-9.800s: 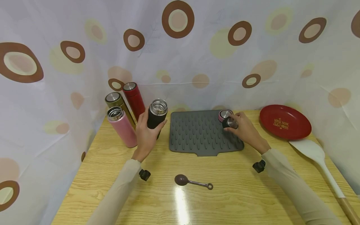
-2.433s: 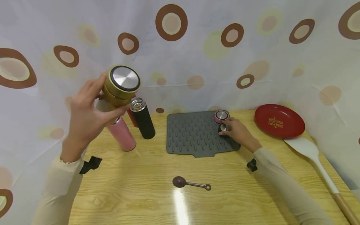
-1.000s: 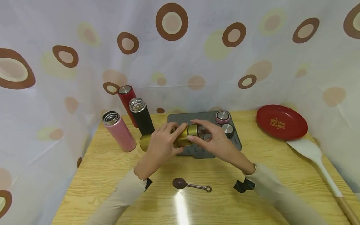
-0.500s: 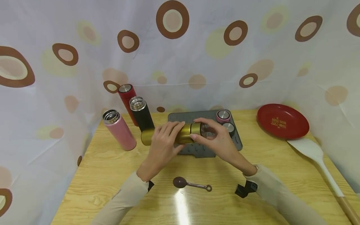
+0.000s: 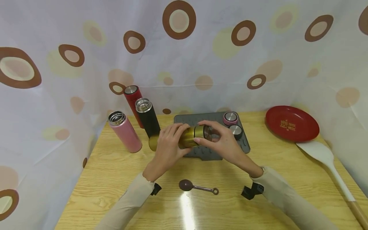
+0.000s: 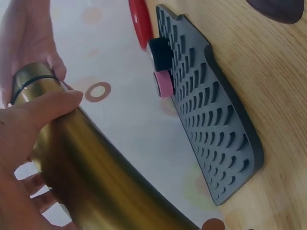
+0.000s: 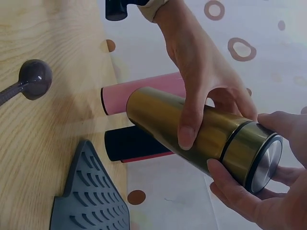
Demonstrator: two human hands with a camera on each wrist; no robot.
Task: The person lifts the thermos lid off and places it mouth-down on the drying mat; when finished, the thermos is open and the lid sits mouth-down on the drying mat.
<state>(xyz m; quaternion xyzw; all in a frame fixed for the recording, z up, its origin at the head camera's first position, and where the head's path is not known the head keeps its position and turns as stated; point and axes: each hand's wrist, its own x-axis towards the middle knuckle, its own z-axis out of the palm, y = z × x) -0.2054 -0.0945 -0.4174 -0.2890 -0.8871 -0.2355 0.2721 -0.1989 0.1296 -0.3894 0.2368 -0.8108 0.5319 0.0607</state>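
Observation:
A gold thermos (image 5: pixel 186 140) is held sideways above the front of the grey ridged mat (image 5: pixel 209 156), its lid end pointing right. My left hand (image 5: pixel 168 147) grips the body. The fingers and thumb of my right hand (image 5: pixel 227 145) hold the gold lid (image 7: pixel 242 155), which sits on the bottle with a dark seam line below it. On the mat's right side rest a pink lid (image 5: pixel 230 118) and a black lid (image 5: pixel 236 131). To the left, a pink thermos (image 5: pixel 126 134) and a black thermos (image 5: pixel 149 119) stand with uncovered mouths.
Behind the black thermos stands a red thermos (image 5: pixel 133 95) with its lid on. A dark spoon (image 5: pixel 186 185) lies in front. At right are a red oval plate (image 5: pixel 277 129) and a white turner (image 5: pixel 320 152) with a wooden handle. Patterned cloth (image 5: pixel 184 80) hangs behind the table.
Earlier my left hand held the black thermos, then raised the gold one while my right hand held the black lid on the mat. That hand has moved from it to the gold lid.

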